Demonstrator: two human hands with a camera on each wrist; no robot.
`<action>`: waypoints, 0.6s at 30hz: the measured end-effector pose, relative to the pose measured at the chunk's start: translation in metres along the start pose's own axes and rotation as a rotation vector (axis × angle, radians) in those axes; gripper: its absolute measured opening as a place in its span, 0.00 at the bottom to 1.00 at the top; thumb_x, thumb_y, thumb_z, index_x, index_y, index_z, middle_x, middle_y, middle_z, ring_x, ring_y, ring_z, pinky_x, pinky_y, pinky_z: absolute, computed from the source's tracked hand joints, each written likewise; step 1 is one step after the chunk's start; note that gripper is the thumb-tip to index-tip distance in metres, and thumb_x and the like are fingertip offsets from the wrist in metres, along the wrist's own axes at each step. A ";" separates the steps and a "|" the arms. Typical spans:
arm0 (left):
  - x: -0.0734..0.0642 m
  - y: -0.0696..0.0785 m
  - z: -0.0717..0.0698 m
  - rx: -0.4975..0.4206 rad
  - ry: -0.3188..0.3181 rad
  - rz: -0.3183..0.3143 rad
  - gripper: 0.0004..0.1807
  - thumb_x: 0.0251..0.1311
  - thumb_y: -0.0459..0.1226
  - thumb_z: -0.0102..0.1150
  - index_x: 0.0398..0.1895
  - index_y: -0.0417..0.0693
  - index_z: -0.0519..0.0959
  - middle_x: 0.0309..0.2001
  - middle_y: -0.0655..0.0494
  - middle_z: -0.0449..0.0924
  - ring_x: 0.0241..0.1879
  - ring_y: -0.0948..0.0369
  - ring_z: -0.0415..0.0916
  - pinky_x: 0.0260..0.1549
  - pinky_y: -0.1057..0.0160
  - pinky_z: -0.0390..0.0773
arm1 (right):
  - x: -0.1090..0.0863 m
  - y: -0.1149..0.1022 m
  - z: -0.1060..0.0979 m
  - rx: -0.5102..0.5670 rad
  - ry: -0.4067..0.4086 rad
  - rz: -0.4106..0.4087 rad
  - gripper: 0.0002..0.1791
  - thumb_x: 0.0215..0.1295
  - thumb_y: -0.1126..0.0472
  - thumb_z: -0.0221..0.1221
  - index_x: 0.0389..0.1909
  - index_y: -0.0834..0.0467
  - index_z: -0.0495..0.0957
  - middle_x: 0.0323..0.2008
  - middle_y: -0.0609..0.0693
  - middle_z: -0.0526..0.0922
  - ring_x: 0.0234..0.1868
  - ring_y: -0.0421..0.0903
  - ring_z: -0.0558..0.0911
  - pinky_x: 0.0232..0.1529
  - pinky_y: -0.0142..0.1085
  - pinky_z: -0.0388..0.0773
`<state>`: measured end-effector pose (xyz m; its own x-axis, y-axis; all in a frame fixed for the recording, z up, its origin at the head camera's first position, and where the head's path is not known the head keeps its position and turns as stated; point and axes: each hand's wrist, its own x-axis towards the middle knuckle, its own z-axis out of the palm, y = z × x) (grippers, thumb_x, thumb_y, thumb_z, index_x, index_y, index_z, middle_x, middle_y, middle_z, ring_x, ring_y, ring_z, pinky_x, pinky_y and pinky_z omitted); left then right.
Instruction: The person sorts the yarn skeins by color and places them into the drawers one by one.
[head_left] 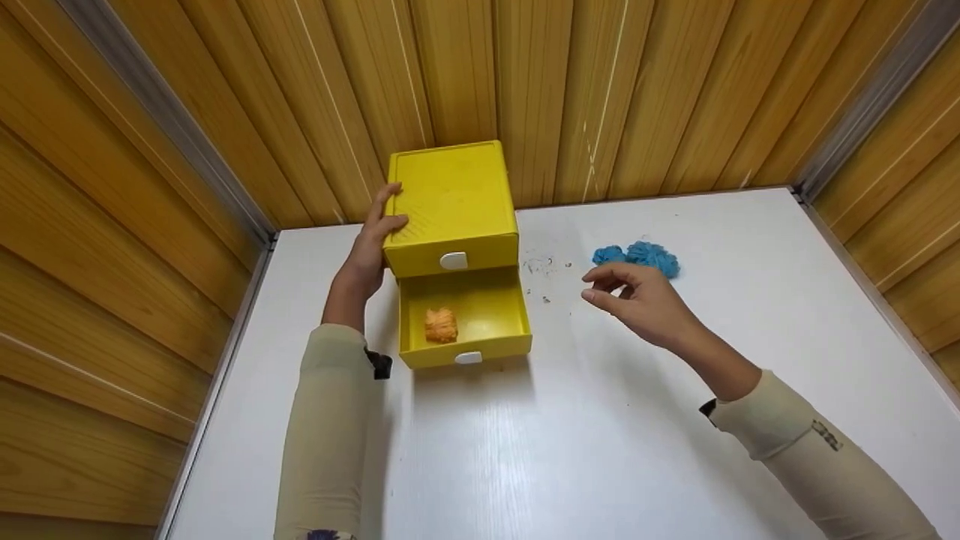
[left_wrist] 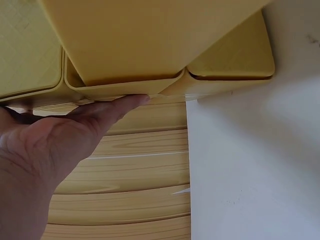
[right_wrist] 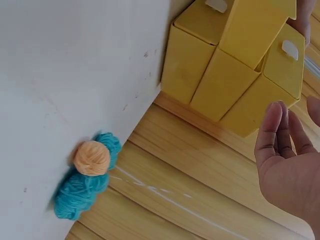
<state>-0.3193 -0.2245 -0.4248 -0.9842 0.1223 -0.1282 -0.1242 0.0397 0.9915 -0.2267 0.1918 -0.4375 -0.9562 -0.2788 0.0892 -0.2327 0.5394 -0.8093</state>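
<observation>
A yellow three-drawer cabinet (head_left: 452, 191) stands on the table, its middle drawer (head_left: 495, 322) pulled out. Inside that drawer lies a small orange yarn ball (head_left: 441, 325). My left hand (head_left: 367, 251) rests against the cabinet's left side, with two fingertips over the top edge and another finger (left_wrist: 122, 106) stretched along the side. My right hand (head_left: 649, 304) hovers empty over the table, fingers loosely bent. Beyond it are two blue yarn balls (head_left: 654, 258). Another orange yarn ball (right_wrist: 92, 158) sits against them in the right wrist view, hidden behind my hand in the head view.
The white table (head_left: 465, 457) ends at a wood-panelled wall (head_left: 525, 90) close behind the cabinet. More panels flank both sides. Small dark marks (head_left: 546, 299) dot the tabletop right of the cabinet. White tabs mark the drawer fronts.
</observation>
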 end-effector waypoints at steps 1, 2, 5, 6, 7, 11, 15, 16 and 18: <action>0.000 0.001 0.000 -0.005 0.000 -0.001 0.35 0.73 0.48 0.47 0.80 0.85 0.54 0.89 0.58 0.33 0.79 0.50 0.59 0.77 0.48 0.67 | -0.001 0.002 0.001 -0.002 0.003 0.006 0.16 0.74 0.48 0.67 0.54 0.51 0.87 0.46 0.49 0.89 0.48 0.45 0.83 0.43 0.30 0.79; 0.000 0.002 0.000 -0.012 0.000 -0.001 0.35 0.74 0.47 0.47 0.80 0.84 0.55 0.89 0.58 0.33 0.80 0.50 0.59 0.77 0.47 0.67 | -0.002 0.004 0.001 -0.002 0.004 0.011 0.16 0.74 0.48 0.67 0.54 0.51 0.87 0.47 0.49 0.89 0.48 0.45 0.83 0.44 0.30 0.79; -0.001 0.007 0.000 -0.023 0.003 -0.006 0.34 0.74 0.44 0.48 0.80 0.82 0.57 0.89 0.57 0.35 0.80 0.50 0.58 0.77 0.47 0.69 | -0.003 0.008 0.004 -0.001 0.000 0.022 0.17 0.74 0.47 0.66 0.55 0.52 0.87 0.48 0.50 0.89 0.49 0.47 0.82 0.44 0.31 0.80; -0.001 0.008 0.000 -0.025 0.004 -0.009 0.34 0.74 0.44 0.48 0.80 0.81 0.58 0.89 0.57 0.36 0.80 0.50 0.59 0.77 0.46 0.70 | -0.003 0.009 0.005 -0.002 -0.003 0.028 0.17 0.74 0.47 0.66 0.55 0.52 0.87 0.48 0.51 0.89 0.49 0.47 0.82 0.45 0.31 0.80; -0.001 0.010 0.000 -0.023 0.005 -0.015 0.34 0.74 0.43 0.48 0.80 0.81 0.59 0.89 0.57 0.37 0.79 0.50 0.59 0.76 0.46 0.70 | -0.004 0.011 0.006 -0.004 -0.005 0.033 0.17 0.74 0.47 0.66 0.55 0.52 0.87 0.48 0.51 0.89 0.50 0.47 0.82 0.45 0.31 0.80; -0.001 0.015 0.003 -0.018 0.004 -0.039 0.32 0.74 0.42 0.48 0.78 0.80 0.62 0.87 0.54 0.41 0.77 0.49 0.62 0.73 0.48 0.73 | -0.005 0.014 0.009 -0.006 -0.011 0.047 0.16 0.74 0.48 0.66 0.55 0.52 0.87 0.48 0.50 0.89 0.50 0.47 0.82 0.46 0.32 0.80; 0.000 0.016 0.005 -0.023 0.001 -0.055 0.31 0.74 0.43 0.49 0.77 0.80 0.61 0.87 0.53 0.41 0.74 0.48 0.66 0.68 0.52 0.78 | -0.005 0.016 0.011 -0.005 -0.023 0.046 0.16 0.73 0.48 0.67 0.54 0.51 0.87 0.47 0.49 0.89 0.50 0.46 0.82 0.46 0.32 0.80; 0.000 0.016 0.005 -0.030 0.004 -0.055 0.31 0.75 0.43 0.50 0.77 0.79 0.61 0.87 0.53 0.41 0.74 0.48 0.67 0.66 0.53 0.79 | -0.006 0.016 0.012 -0.005 -0.030 0.043 0.16 0.73 0.48 0.67 0.54 0.51 0.87 0.47 0.49 0.89 0.50 0.46 0.82 0.46 0.32 0.80; 0.001 0.016 0.005 -0.044 0.009 -0.050 0.31 0.76 0.43 0.54 0.77 0.78 0.62 0.87 0.52 0.42 0.73 0.47 0.68 0.62 0.55 0.81 | -0.006 0.018 0.013 -0.005 -0.040 0.035 0.16 0.73 0.48 0.67 0.54 0.51 0.87 0.47 0.50 0.90 0.50 0.45 0.83 0.45 0.33 0.80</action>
<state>-0.3211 -0.2188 -0.4096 -0.9777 0.1121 -0.1774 -0.1783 0.0019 0.9840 -0.2229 0.1928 -0.4598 -0.9560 -0.2910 0.0375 -0.2001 0.5530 -0.8088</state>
